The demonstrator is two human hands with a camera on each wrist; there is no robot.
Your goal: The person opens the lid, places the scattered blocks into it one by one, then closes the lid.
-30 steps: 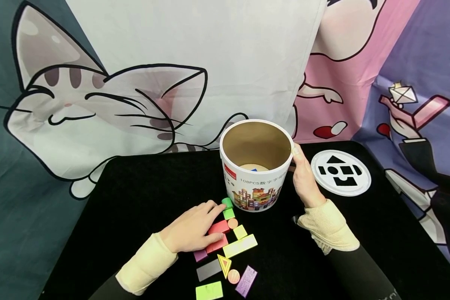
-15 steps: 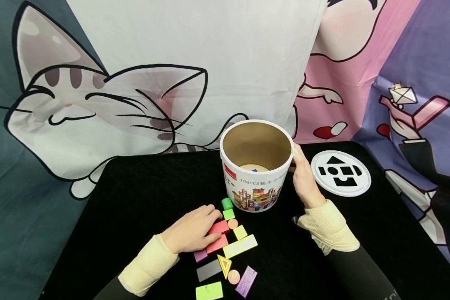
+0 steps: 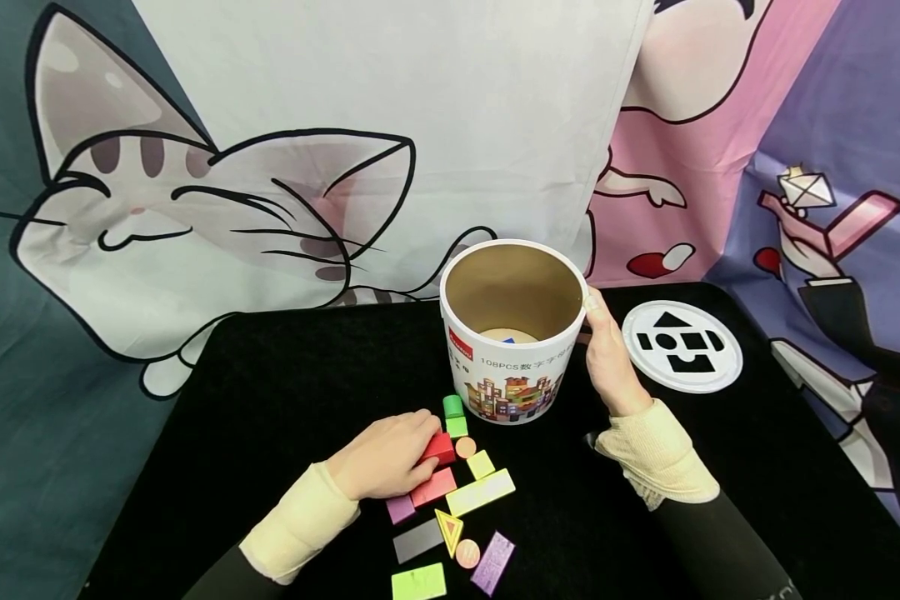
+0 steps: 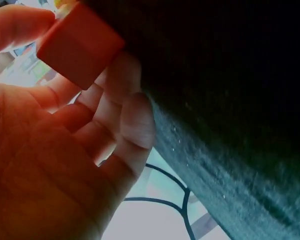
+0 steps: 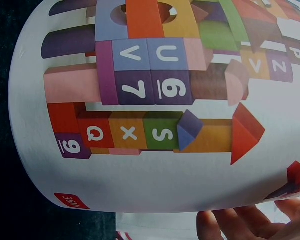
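In the head view my left hand (image 3: 386,458) pinches a red block (image 3: 441,448) between thumb and fingers, over the cluster of blocks. The left wrist view shows the red block (image 4: 80,47) end-on, thumb on one side and fingertips on the other. A second, pinkish-red block (image 3: 433,487) lies just below it. My right hand (image 3: 613,362) grips the right side of a white bucket (image 3: 525,383), thumb at its rim. The bucket stands upright and open-topped, with a pale piece and a bit of blue at its bottom. Fingers (image 5: 250,224) show against its wall in the right wrist view.
A green cylinder (image 3: 453,407) and green block (image 3: 457,427) sit by the bucket. Nearer lie yellow-green blocks (image 3: 480,492), a yellow triangle (image 3: 449,532), a grey block (image 3: 417,541) and purple blocks (image 3: 492,563). A white lid (image 3: 682,379) with shaped cut-outs lies right.
My left hand has drawn back from the green cylinder and taken hold of the upper red block, which is now raised and apart from the lower one. The right hand and bucket stay put.
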